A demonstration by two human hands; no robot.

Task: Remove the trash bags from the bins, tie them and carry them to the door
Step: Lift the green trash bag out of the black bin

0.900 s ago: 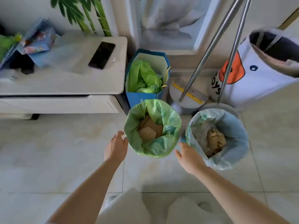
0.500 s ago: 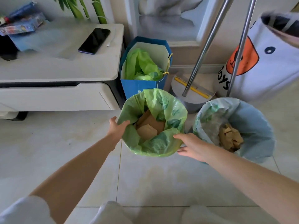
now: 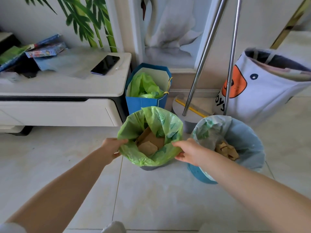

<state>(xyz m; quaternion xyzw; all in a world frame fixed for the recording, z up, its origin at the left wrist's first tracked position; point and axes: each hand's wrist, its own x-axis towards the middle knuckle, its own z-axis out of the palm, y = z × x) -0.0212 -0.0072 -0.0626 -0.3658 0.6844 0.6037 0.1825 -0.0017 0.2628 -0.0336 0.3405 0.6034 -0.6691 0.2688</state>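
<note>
Head view shows my left hand and right hand on opposite sides of the green bag, which lines the nearer bin directly between them. My left fingers curl over the rim on its side, thumb tucked below the fold, pinching the plastic. My right hand does the same on the other side: fingers over the edge, thumb under, gripping the film. The bag sits upright, its mouth open toward me, with brown cardboard low inside. So its long axis runs straight up out of the bin, and I judge the coming move is a lift along that line, both hands rising together so the rim gathers evenly. Neither hand is nearer than the other; the bag lies centred between them. Just past my right hand, on its outer side, stands the blue bin with its pale bag untouched, cardboard scraps inside. That one waits its turn.
</note>
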